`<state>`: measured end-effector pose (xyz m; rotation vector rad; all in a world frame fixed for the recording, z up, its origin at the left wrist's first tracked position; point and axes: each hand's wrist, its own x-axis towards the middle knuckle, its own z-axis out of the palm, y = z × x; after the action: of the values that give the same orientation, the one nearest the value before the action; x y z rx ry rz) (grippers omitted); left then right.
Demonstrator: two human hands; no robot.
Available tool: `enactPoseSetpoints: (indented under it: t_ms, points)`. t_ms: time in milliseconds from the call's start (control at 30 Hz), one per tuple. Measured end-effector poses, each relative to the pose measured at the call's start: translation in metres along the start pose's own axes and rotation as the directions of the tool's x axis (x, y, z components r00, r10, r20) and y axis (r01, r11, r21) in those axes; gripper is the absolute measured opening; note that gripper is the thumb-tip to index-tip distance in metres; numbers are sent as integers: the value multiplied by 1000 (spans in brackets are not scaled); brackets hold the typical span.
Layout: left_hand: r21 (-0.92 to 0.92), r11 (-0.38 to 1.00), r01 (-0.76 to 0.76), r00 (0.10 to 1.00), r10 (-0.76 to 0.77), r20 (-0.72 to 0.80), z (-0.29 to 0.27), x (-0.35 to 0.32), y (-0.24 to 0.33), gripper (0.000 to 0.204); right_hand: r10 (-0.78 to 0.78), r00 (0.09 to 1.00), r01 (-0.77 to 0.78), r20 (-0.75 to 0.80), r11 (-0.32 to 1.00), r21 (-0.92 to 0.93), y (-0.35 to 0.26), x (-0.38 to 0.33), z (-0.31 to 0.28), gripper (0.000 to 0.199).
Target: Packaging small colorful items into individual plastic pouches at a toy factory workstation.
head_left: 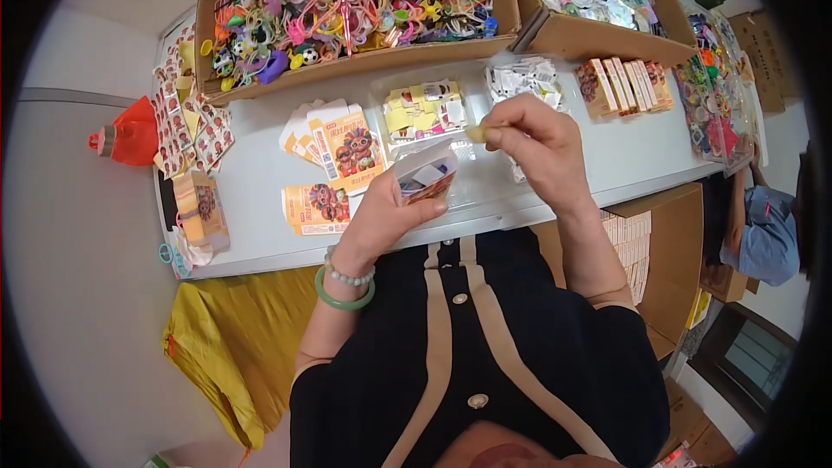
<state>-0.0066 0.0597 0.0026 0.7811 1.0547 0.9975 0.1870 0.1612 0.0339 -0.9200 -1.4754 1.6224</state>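
Observation:
My left hand [386, 215] grips a small open-topped carton [439, 180], tilted, with dark and white pieces visible inside. Above and to the right of its mouth, my right hand [546, 152] pinches a small yellowish piece [476, 133] between thumb and fingertips. Just beyond the carton lie yellow and white slips [420, 111] in a clear tray, and to their right is a pile of small white packets [529, 78], partly hidden by my right hand. Flat printed cartons [355, 152] lie left of my left hand.
At the back stand a cardboard box [364, 67] of colourful small toys and another box [598, 42] of shiny packets. A row of filled cartons [624, 87] sits at right. Sticker sheets [186, 113] and a red bag [137, 134] are at left. Another person's sleeve [767, 234] shows far right.

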Motion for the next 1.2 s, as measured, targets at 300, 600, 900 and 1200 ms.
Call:
enactPoseSetpoints:
  t_ms: [300, 600, 900, 1200]
  points:
    - [-54, 998, -33, 987, 41, 154, 5, -2, -4, 52, -275, 824, 564, 495, 484, -669, -22, -16, 34, 17]
    - [-5, 988, -153, 979, 153, 137, 14, -12, -6, 42, -395, 819, 567, 416, 447, -692, -40, -34, 50, 25]
    - [-75, 994, -78, 974, 92, 207, 14, -22, 2, 42, -310, 762, 600, 569, 668, -440, -50, -34, 29, 21]
    - [-74, 990, 122, 927, -88, 365, 7, -52, -41, 49, 311, 834, -279, 457, 950, -138, 8, -71, 10, 18]
